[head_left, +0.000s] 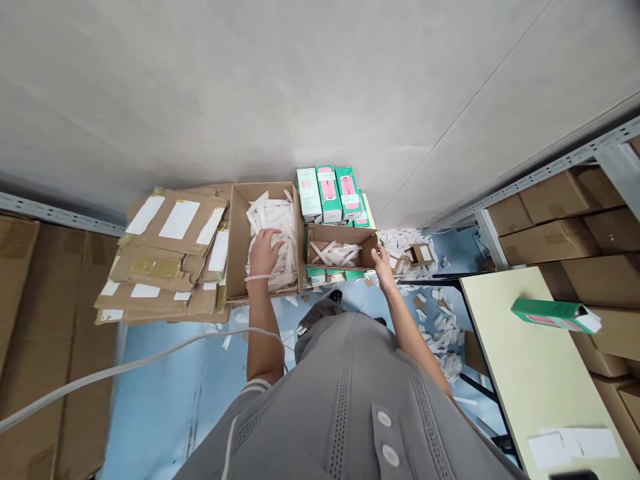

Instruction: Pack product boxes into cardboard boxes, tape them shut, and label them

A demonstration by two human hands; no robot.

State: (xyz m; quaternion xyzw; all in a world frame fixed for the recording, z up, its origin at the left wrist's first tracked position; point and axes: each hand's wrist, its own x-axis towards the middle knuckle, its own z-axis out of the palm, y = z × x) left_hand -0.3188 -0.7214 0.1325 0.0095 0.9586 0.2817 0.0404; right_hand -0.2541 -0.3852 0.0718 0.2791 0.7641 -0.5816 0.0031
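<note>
My left hand (pixel 265 255) is inside a large open carton (pixel 237 248), resting on a heap of white strip-like pieces (pixel 277 217). Its thumb and fingers are apart, with the fingertips partly hidden among the pieces. My right hand (pixel 383 267) grips the right end of a smaller open carton (pixel 342 235), thumb and fingers around its wall. A lower layer of similar white pieces (pixel 336 253) lies inside that carton. The small carton stands just right of the large one, on top of green boxes.
Green and pink boxes (pixel 329 193) stand against the wall. Flattened cardboard (pixel 155 260) is stacked at left. White scraps (pixel 443 333) litter the blue floor at right. A cream table (pixel 515 360) holds a green box (pixel 550 313). A white cable (pixel 150 357) crosses by my left arm.
</note>
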